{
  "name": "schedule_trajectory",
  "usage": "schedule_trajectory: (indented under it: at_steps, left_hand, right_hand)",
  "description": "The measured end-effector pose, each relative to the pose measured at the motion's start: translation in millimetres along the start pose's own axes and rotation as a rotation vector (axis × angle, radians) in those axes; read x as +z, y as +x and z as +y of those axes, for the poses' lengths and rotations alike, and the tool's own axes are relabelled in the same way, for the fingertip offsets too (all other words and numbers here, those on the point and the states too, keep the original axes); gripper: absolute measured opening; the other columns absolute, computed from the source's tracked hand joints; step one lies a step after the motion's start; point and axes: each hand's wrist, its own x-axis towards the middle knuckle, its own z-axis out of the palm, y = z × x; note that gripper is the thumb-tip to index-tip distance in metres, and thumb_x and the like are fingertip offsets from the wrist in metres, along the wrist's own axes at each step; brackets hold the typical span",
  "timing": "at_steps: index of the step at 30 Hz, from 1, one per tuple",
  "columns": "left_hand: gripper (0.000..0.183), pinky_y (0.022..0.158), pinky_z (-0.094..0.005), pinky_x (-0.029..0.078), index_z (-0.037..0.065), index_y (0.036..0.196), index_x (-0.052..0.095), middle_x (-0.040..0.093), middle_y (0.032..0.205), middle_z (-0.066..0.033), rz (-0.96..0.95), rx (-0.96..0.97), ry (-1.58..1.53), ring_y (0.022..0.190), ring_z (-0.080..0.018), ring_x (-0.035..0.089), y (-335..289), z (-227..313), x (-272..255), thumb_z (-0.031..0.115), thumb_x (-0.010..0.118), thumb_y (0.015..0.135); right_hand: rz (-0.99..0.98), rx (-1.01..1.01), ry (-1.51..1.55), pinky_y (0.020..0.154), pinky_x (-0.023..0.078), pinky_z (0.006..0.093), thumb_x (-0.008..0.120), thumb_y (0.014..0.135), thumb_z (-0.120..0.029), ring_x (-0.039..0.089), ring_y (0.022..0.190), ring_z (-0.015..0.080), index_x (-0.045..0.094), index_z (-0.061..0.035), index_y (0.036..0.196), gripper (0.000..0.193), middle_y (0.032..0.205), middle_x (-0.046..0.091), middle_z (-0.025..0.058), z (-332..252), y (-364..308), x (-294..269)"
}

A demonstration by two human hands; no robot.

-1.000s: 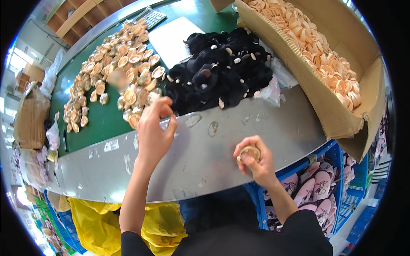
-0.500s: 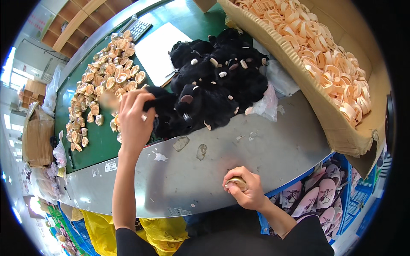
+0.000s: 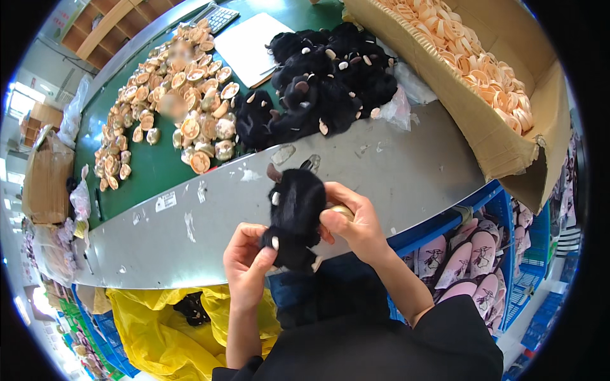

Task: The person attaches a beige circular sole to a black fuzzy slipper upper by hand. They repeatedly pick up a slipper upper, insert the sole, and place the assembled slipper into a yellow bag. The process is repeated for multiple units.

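Note:
A black furry plush piece [image 3: 297, 203] with a brown horn-like nub and small pale ear-like tabs is up in front of me, over the near table edge. Its lower end is pinched between the thumb and fingers of my left hand [image 3: 246, 267]. My right hand [image 3: 357, 225] grips a gold, rounded shell [image 3: 342, 211], mostly hidden by the fingers, against the plush piece's right side. Beyond them, on the table, lies a heap of similar black plush pieces [image 3: 337, 89]. Left of that heap spreads a pile of gold shells with peach insides [image 3: 206, 105].
A cardboard box [image 3: 470, 108] of peach plastic parts stands at the far right. Pink slippers [image 3: 457, 260] fill blue crates at the lower right. A yellow bag [image 3: 140, 324] hangs below the table's near edge. White sheets [image 3: 244, 47] and a calculator [image 3: 220, 18] lie at the back.
My left hand has come back from the heap toward me with a black plush piece. My right hand, still holding the gold shell, has moved up and left to meet it.

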Motion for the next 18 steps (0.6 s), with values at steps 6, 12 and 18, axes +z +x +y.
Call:
schedule_trajectory:
  at_steps: [6, 12, 18]
  left_hand:
    - [0.052, 0.093, -0.0252, 0.048, -0.002, 0.135, 0.05, 0.062, 0.124, -0.0068, -0.052, -0.02, -0.222, 0.11, -0.0121, 0.06, -32.5, -0.3, 4.7, 0.01, 0.071, 0.089]
    - [0.03, 0.082, -0.0214, 0.049, -0.003, 0.119, 0.064, 0.069, 0.105, -0.0023, 0.224, 0.078, -0.06, 0.09, -0.0075, 0.061, -41.1, -8.7, -4.1, 0.003, 0.074, 0.091]
    - [0.028, 0.066, -0.0167, 0.039, -0.002, 0.116, 0.064, 0.066, 0.099, 0.0009, 0.12, 0.02, -0.09, 0.081, -0.0019, 0.053, -51.3, -20.0, -26.0, 0.015, 0.072, 0.095]
  right_hand:
    - [-0.038, -0.196, -0.385, 0.076, 0.052, 0.0269, 0.071, 0.093, -0.005, 0.062, 0.082, 0.0121, 0.068, 0.0016, 0.112, 0.021, 0.092, 0.065, 0.0043, 12.8, -8.1, 38.6]
    - [0.017, -0.42, -0.508, 0.07, 0.048, 0.0243, 0.077, 0.091, -0.013, 0.06, 0.079, 0.0107, 0.07, -0.0018, 0.104, 0.019, 0.091, 0.064, 0.0056, 21.1, -13.7, 51.2]
    - [-0.081, -0.243, -0.504, 0.066, 0.046, 0.0235, 0.076, 0.09, -0.011, 0.057, 0.073, 0.0104, 0.068, 0.0002, 0.1, 0.018, 0.088, 0.061, 0.0035, 25.7, -16.7, 54.1]
